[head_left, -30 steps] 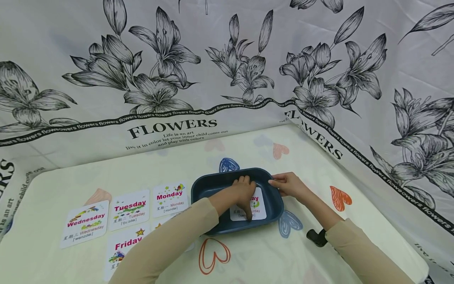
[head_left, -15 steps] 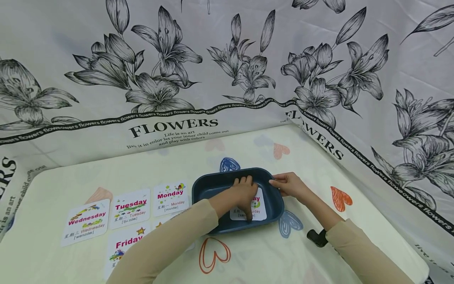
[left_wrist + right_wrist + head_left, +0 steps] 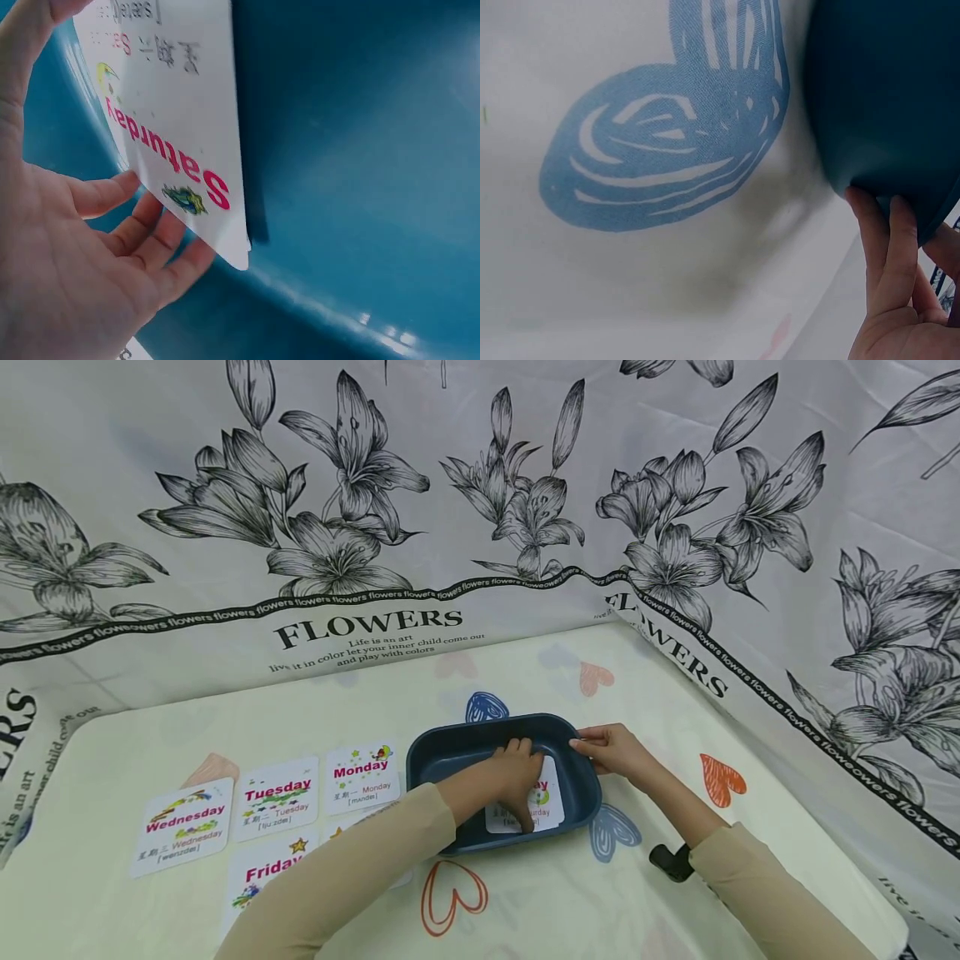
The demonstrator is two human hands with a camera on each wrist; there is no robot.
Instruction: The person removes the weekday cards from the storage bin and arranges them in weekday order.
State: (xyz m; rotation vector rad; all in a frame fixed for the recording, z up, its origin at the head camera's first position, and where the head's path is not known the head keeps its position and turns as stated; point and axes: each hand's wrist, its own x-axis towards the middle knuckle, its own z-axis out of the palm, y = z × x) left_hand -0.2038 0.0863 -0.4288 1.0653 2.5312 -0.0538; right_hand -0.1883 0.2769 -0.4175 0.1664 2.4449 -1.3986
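In the head view a dark blue plastic basin (image 3: 442, 744) sits on the table, a white Saturday card (image 3: 550, 810) inside it. My left hand (image 3: 512, 777) reaches into the basin and grips this card, thumb on the near edge and fingers at the far edge. The left wrist view shows the Saturday card (image 3: 187, 112) tilted up from the basin floor, with another card edge just showing behind its corner. My right hand (image 3: 617, 752) pinches the basin's right rim, thumb over the top; its fingers (image 3: 885, 240) press the outer wall in the right wrist view.
Left of the basin lie a Monday card (image 3: 363, 777), a Tuesday card (image 3: 277, 797), a Wednesday card (image 3: 183, 827) and a Friday card (image 3: 258, 881). My left sleeve partly covers another card. A black object (image 3: 670, 863) shows by my right sleeve. Flower-printed curtains stand behind and right.
The Saturday card has shifted slightly toward me, and a second card edge now shows at its lower right corner. My left fingers have drawn in a little. My right hand stays on the rim.
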